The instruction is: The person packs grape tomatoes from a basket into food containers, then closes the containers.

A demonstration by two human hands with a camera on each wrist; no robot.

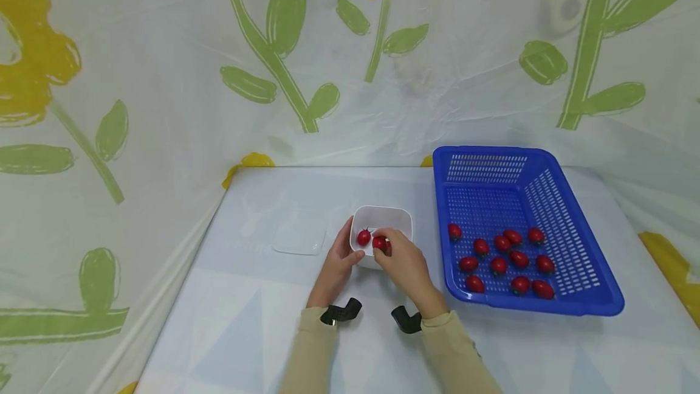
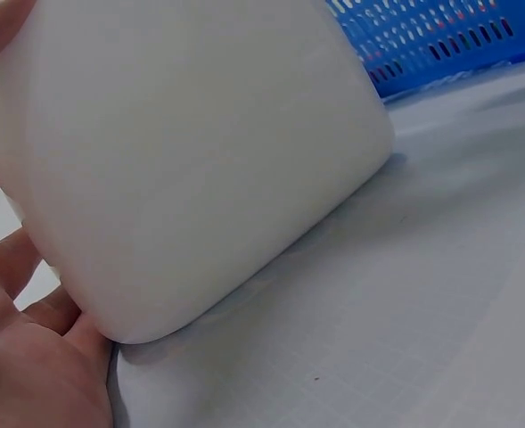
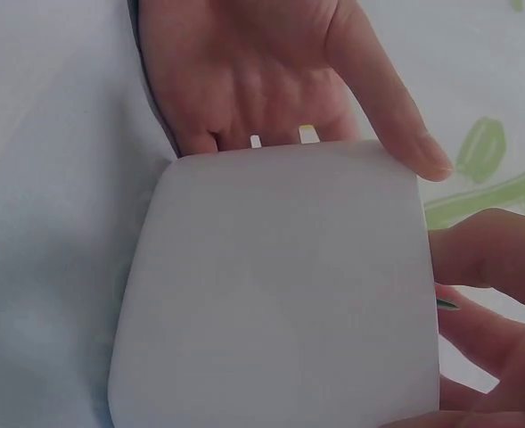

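Note:
A small white square container [image 1: 383, 216] stands on the table in the head view. My left hand [image 1: 335, 267] holds it from the left, thumb at the near rim and fingers along the side wall. Over its near right part, my right hand [image 1: 406, 265] pinches a cherry tomato [image 1: 379, 242] inside the container. Beside that lies another cherry tomato [image 1: 364, 237] with a green stem; a bit of red shows under the right fingers. Both wrist views show mostly the container's outer wall [image 2: 191, 178], with the right fingers [image 3: 494, 254] reaching past its rim.
To the right stands a blue perforated basket [image 1: 593, 248] with several cherry tomatoes [image 1: 518, 258] in its near half. A clear flat lid [image 1: 298, 239] lies on the table left of the container. A flower-printed curtain [image 1: 180, 78] hangs behind the table.

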